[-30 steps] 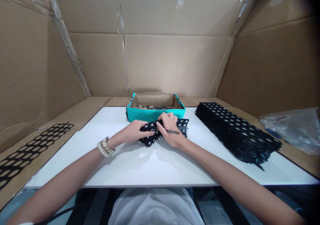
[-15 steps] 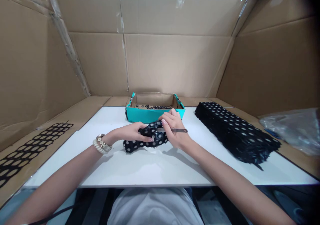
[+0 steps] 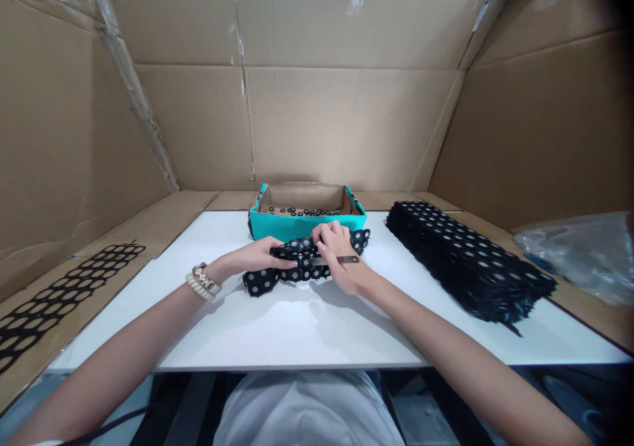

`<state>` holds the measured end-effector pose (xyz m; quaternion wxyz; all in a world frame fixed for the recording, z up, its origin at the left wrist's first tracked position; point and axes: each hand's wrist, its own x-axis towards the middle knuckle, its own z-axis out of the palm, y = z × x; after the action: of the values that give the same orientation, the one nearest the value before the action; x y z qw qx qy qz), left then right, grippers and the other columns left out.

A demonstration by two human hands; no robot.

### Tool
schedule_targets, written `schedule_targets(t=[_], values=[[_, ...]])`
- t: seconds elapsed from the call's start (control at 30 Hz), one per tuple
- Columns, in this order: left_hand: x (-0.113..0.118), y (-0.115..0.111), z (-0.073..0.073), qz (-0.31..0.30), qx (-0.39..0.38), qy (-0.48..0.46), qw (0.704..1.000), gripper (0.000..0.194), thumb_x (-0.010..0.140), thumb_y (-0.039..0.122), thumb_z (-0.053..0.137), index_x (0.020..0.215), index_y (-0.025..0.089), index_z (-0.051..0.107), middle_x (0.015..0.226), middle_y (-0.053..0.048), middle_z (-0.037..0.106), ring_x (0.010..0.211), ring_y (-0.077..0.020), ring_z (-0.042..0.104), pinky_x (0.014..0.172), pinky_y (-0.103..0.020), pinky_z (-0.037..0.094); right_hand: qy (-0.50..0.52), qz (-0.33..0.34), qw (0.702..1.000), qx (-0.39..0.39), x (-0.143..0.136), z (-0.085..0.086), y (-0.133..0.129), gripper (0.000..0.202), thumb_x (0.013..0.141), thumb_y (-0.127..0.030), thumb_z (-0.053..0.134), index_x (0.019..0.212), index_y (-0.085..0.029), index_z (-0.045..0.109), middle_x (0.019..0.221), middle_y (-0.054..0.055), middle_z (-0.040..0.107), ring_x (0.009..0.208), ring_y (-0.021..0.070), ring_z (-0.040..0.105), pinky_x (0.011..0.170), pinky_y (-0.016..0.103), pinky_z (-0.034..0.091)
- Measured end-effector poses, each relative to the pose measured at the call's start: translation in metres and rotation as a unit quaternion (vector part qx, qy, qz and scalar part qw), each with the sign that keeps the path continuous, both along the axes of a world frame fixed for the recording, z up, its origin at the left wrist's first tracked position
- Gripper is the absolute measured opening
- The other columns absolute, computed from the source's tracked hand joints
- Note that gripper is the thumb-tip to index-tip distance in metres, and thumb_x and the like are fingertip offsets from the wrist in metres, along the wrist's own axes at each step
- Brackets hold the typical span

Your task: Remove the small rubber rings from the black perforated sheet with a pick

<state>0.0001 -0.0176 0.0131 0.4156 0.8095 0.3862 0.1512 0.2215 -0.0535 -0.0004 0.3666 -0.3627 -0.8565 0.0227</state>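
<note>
In the head view, a black sheet with round whitish dots (image 3: 260, 282) is bunched and folded above the white table, in front of the teal box. My left hand (image 3: 260, 256) grips its left part, thumb across the front and fingers behind. My right hand (image 3: 338, 251) is closed at the middle of the same sheet. A thin flat metal strip with a hole in its end (image 3: 349, 260) lies under my right thumb and sticks out past the palm. Its other end rests against the dotted sheet. My right fingertips are partly hidden.
The open teal cardboard box (image 3: 307, 226) holds several small black rings (image 3: 317, 213). A thick stack of black dotted sheets (image 3: 465, 258) lies on the right, with a clear plastic bag (image 3: 584, 251) beyond it. A black perforated sheet (image 3: 74, 281) lies at left. Cardboard walls (image 3: 347, 122) surround the table (image 3: 277, 340).
The dotted sheet has opened out, and its right end now shows beyond my right hand. My right hand has shifted slightly left, with the metal strip moving along.
</note>
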Motion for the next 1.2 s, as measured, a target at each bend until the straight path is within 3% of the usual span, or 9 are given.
schedule_targets(t=[0.1, 0.3, 0.63, 0.97, 1.2], values=[[-0.002, 0.003, -0.004, -0.004, 0.004, 0.006, 1.000, 0.045, 0.072, 0.056, 0.065, 0.082, 0.012, 0.066, 0.076, -0.003, 0.064, 0.068, -0.0163, 0.054, 0.063, -0.025, 0.041, -0.003, -0.010, 1.000, -0.013, -0.002, -0.003, 0.000, 0.034, 0.099, -0.032, 0.014, 0.082, -0.021, 0.041, 0.089, 0.006, 0.053, 0.089, 0.0226, 0.042, 0.084, 0.042, 0.034], [-0.002, 0.004, -0.005, -0.015, 0.013, 0.013, 1.000, 0.043, 0.072, 0.054, 0.066, 0.079, 0.012, 0.066, 0.074, -0.002, 0.063, 0.068, -0.0157, 0.053, 0.062, -0.024, 0.040, -0.013, -0.016, 1.000, -0.019, -0.007, -0.006, -0.001, 0.051, 0.101, -0.036, 0.023, 0.064, -0.019, 0.053, 0.110, 0.004, 0.055, 0.101, 0.0216, 0.041, 0.092, 0.043, 0.031], [-0.002, 0.007, -0.009, -0.010, 0.019, 0.016, 1.000, 0.045, 0.072, 0.054, 0.066, 0.085, 0.010, 0.067, 0.076, -0.003, 0.062, 0.071, -0.0166, 0.052, 0.066, -0.026, 0.040, -0.012, -0.045, 0.999, 0.028, -0.011, -0.013, 0.000, 0.045, 0.098, -0.036, 0.038, 0.067, -0.021, 0.067, 0.113, 0.004, 0.052, 0.107, 0.0224, 0.040, 0.092, 0.043, 0.028], [-0.001, 0.005, -0.009, -0.005, 0.010, -0.006, 1.000, 0.044, 0.072, 0.053, 0.066, 0.086, 0.011, 0.068, 0.078, -0.003, 0.064, 0.072, -0.0171, 0.054, 0.067, -0.026, 0.041, -0.002, -0.063, 0.998, 0.023, -0.015, -0.016, -0.005, 0.039, 0.092, -0.025, 0.045, 0.060, -0.020, 0.066, 0.117, 0.004, 0.051, 0.114, 0.0246, 0.038, 0.097, 0.046, 0.025], [0.002, 0.006, -0.011, 0.009, 0.051, -0.023, 0.998, 0.040, 0.072, 0.052, 0.065, 0.075, 0.012, 0.064, 0.069, 0.000, 0.059, 0.065, -0.0140, 0.049, 0.060, -0.023, 0.036, 0.006, -0.059, 0.998, 0.000, -0.016, -0.019, -0.006, 0.038, 0.091, -0.020, 0.042, 0.061, -0.019, 0.065, 0.114, 0.007, 0.049, 0.110, 0.0238, 0.040, 0.099, 0.046, 0.025]])
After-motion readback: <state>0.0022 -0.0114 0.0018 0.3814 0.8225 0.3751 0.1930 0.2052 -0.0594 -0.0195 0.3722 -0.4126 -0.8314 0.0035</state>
